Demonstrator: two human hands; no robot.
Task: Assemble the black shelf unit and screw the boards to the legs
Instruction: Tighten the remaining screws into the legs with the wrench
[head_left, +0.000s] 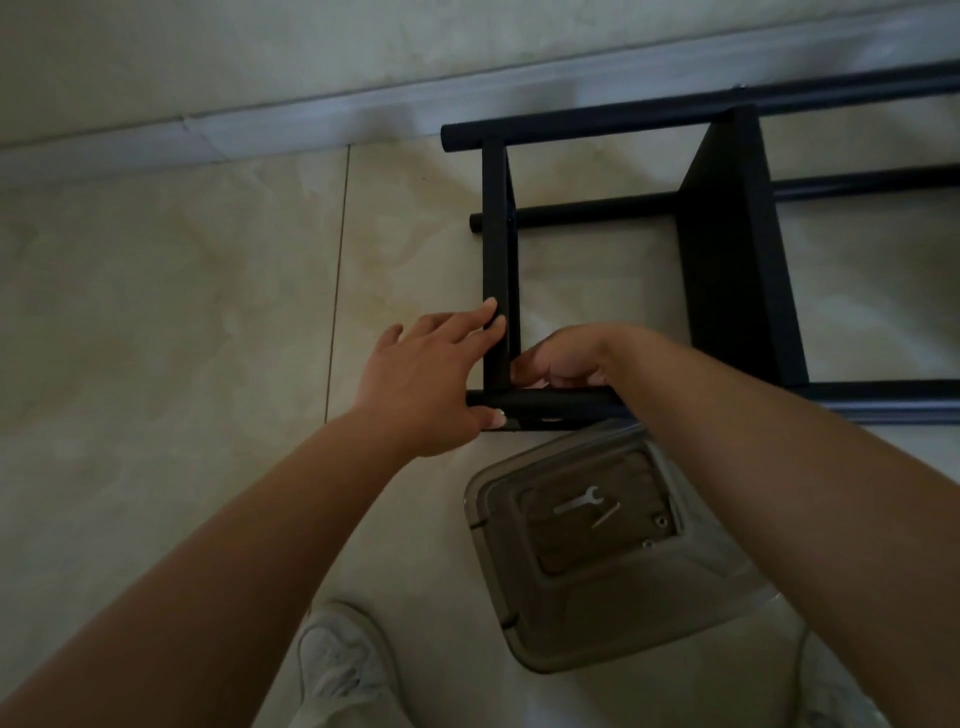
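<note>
The black shelf unit lies on its side on the tiled floor. Its end board (497, 249) stands on edge between the far leg (571, 127) and the near leg (550, 402). A wider second board (732, 249) stands further right. My left hand (426, 374) rests with straight fingers against the end board's outer face, thumb at the near leg. My right hand (566, 358) is curled inside the corner where the end board meets the near leg; what its fingers hold is hidden.
A clear plastic container (597, 618) sits on the floor just below the near leg, with a small flat wrench (576, 501), a thin hex key (607, 515) and a couple of screws inside. A white shoe (343, 670) is at the bottom. The baseboard (260, 124) runs behind.
</note>
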